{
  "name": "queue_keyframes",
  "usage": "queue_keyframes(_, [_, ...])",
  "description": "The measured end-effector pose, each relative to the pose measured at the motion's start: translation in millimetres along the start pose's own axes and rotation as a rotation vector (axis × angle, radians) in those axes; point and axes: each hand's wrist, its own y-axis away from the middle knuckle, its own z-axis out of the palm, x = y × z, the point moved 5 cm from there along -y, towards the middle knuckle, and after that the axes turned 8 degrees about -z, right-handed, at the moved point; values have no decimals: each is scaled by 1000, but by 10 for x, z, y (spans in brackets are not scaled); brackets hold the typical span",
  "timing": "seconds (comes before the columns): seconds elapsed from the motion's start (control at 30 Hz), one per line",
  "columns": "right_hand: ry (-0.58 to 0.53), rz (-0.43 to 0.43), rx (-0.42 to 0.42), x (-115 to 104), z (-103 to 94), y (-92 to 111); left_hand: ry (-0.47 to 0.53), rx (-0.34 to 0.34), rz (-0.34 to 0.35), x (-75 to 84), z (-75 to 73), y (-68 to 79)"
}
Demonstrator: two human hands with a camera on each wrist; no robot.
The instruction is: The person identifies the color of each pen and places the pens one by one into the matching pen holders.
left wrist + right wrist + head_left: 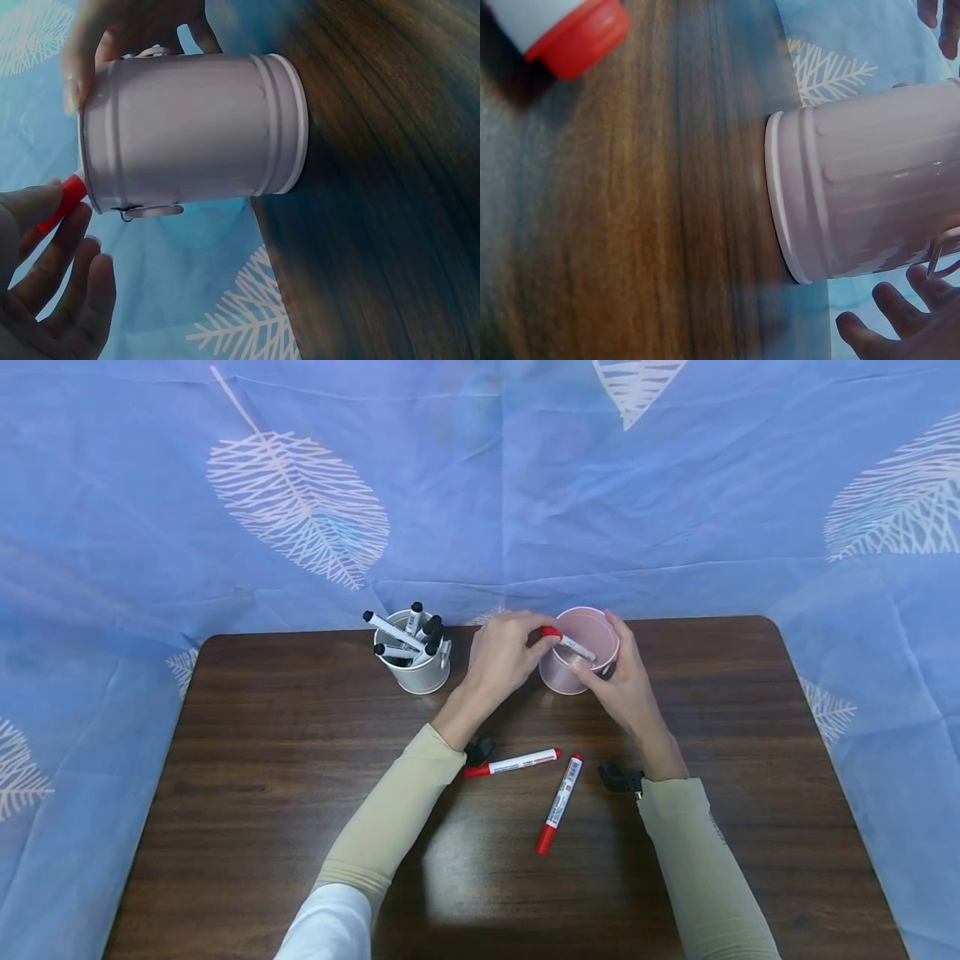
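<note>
A small pink bucket stands upright at the far side of the table. My left hand pinches a marker by its red cap, and the white barrel slants down into the bucket's mouth. At the bucket's right side, my right hand holds the rim, thumb over the near edge. In the left wrist view the marker's red cap shows between thumb and fingers beside the rim; most of the barrel is hidden. Two more red-capped markers lie nearer on the table, one crosswise and one lengthwise.
Left of the hands stands a white bucket with several black-capped markers in it. The dark wooden table has its back edge just behind both buckets. A blue cloth with white leaf prints hangs behind.
</note>
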Motion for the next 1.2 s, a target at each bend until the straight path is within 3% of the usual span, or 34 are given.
queue_keyframes(0.17, [25,13,-9,4,24,-2,-8,-19,1,-27,26,23])
queue_keyframes(0.37, [34,-25,-12,-40,18,-4,51,-68,-24,-69,53,55])
queue_keyframes(0.63, [31,-35,-13,-32,21,-13,95,-58,-10,-85,22,101])
queue_keyframes(0.83, [32,-30,-3,-35,20,-16,102,-42,-15,-156,-8,233])
queue_keyframes(0.93, [26,-36,0,-35,20,-16,60,-33,15,-213,-3,319])
queue_keyframes(1.1, [28,-40,6,-16,10,-14,-15,-13,127,-275,14,460])
queue_keyframes(1.2, [29,-40,11,-8,7,-8,-22,-8,148,-293,14,518])
